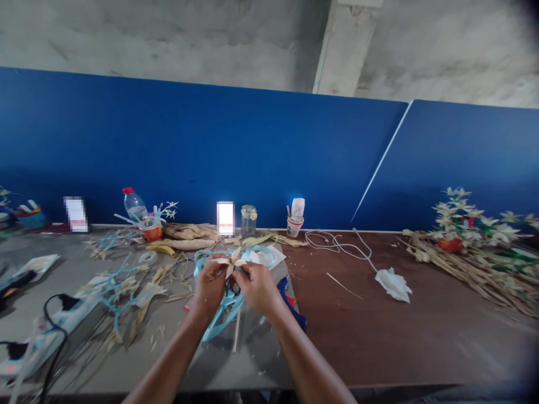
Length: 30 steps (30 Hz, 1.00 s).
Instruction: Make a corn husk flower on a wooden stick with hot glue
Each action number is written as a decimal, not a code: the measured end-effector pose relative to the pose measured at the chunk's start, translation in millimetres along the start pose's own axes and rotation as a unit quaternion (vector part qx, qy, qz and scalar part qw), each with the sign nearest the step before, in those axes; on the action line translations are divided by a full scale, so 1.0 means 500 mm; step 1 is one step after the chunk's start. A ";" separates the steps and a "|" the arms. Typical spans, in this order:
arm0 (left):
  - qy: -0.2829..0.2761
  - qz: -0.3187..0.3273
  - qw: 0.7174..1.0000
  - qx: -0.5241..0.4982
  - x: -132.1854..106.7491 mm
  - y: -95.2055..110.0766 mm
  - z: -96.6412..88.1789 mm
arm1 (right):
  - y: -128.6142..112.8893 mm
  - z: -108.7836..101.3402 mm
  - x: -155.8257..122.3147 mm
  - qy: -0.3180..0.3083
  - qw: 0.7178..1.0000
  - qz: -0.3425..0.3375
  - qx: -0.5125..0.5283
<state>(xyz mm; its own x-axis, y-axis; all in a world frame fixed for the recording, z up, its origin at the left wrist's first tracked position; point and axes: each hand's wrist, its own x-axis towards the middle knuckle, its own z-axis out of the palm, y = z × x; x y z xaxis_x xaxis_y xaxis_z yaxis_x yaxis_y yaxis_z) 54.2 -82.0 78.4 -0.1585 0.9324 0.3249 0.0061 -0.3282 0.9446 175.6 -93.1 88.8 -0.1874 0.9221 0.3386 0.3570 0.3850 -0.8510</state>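
Note:
Over the middle of the table, both my hands meet at a pale flower (pixel 229 261) with several long pointed petals that look like dried husk. My left hand (pixel 209 285) grips it from the left, fingers bent inward around its side. From the right, my right hand (pixel 255 283) pinches its lower part with thumb and forefinger. The fingertips partly hide the flower's base. Light blue ribbon (pixel 223 318) loops beneath and around my hands. A thin pale stick (pixel 237 332) lies below them on the grey surface.
Blue-wrapped stems (pixel 115 303) and husk scraps lie left, by a power strip (pixel 69 320). A plastic bottle (pixel 133 203), glass jar (pixel 248 223) and paper cup (pixel 295 226) stand along the blue partition (pixel 261 151). White cable (pixel 337 244), tissue (pixel 393 284) and dried stalks (pixel 475 269) lie right.

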 end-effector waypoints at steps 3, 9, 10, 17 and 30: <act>0.010 0.012 1.000 -0.010 0.002 -0.011 -0.007 | -0.005 -0.001 -0.007 -0.009 1.000 0.017 -0.003; -0.079 -0.027 0.996 -0.035 -0.009 -0.005 -0.023 | -0.005 -0.049 -0.010 -0.043 0.996 0.013 0.079; -0.084 -0.036 0.995 -0.042 -0.012 -0.004 -0.025 | -0.003 -0.060 -0.009 -0.051 0.992 0.021 0.115; -0.050 -0.044 0.997 -0.029 -0.025 -0.005 -0.031 | 0.008 -0.082 -0.001 0.010 0.957 0.055 0.286; -0.119 0.033 0.988 0.091 -0.027 -0.011 -0.045 | -0.052 -0.039 0.003 -0.005 0.991 0.058 0.120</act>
<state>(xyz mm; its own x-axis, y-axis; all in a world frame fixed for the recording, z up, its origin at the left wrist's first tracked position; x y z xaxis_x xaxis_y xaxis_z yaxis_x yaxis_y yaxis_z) 34.0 -96.5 67.9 0.0854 0.9259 0.3679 0.1892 -0.3776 0.9064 183.8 -101.0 119.1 -0.1678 0.9589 0.2288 0.1483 0.2540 -0.9558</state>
